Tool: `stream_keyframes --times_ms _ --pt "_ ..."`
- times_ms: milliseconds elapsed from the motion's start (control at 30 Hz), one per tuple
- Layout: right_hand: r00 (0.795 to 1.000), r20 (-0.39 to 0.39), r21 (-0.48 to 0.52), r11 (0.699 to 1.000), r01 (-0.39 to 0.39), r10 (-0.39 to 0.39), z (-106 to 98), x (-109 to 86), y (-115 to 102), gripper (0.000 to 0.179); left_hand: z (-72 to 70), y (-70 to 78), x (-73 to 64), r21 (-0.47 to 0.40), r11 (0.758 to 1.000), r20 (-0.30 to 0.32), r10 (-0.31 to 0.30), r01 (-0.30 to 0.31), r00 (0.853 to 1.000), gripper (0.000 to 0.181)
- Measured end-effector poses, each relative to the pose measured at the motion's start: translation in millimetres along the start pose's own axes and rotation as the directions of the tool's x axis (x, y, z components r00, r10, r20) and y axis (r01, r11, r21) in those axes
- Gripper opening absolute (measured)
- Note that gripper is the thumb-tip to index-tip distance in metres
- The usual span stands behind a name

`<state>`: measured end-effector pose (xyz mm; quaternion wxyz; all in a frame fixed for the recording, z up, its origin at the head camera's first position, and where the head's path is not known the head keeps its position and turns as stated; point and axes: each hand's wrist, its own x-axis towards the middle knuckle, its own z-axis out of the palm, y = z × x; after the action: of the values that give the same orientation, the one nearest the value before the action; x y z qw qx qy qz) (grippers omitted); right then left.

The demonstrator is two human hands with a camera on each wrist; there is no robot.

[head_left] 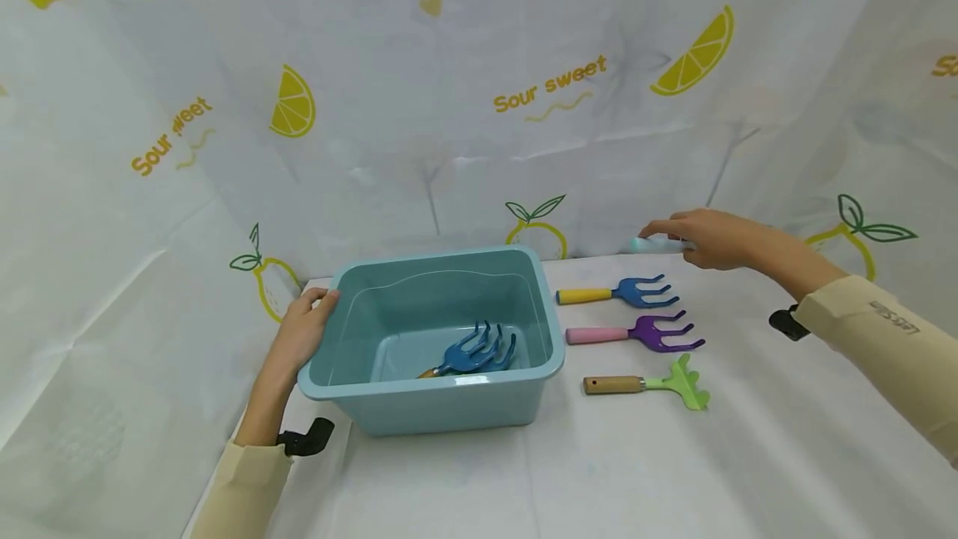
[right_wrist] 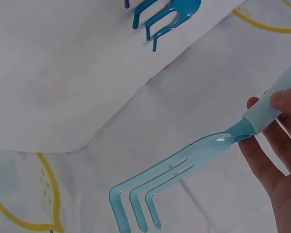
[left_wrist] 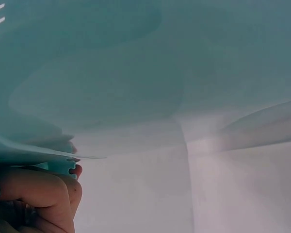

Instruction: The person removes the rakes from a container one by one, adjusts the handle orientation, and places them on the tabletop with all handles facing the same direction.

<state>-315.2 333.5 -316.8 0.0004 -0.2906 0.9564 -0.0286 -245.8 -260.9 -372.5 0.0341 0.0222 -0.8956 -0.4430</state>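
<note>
My left hand (head_left: 301,328) grips the left rim of a blue-green plastic basin (head_left: 449,411), with its fingers curled over the edge. Inside the basin lie blue hand rakes (head_left: 466,356), overlapping each other; their handles are mostly hidden by the front wall. At the back right, my right hand (head_left: 720,238) holds a light blue hand rake (right_wrist: 199,149) by its pale handle (right_wrist: 266,112). Its bent tines show clearly in the right wrist view, raised above the table's back edge. In the left wrist view, the curled fingers (left_wrist: 43,189) are beside the basin's wall.
Right of the basin, three tools lie in a column: a blue rake with yellow handle (head_left: 636,292), a purple rake with pink handle (head_left: 653,333) and a green-headed tool with wooden handle (head_left: 681,383). A white cloth (head_left: 599,472) covers the table; a lemon-print curtain (head_left: 419,148) hangs behind.
</note>
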Motion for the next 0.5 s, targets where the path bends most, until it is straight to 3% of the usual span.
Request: stream_keyframes --times_ms 500 --pt "0.993 0.025 -0.01 0.993 -0.118 0.118 17.6 -14.0 36.4 0.06 0.1 -0.5 0.9 -0.002 1.0 0.017 -0.002 0.002 1.0 0.061"
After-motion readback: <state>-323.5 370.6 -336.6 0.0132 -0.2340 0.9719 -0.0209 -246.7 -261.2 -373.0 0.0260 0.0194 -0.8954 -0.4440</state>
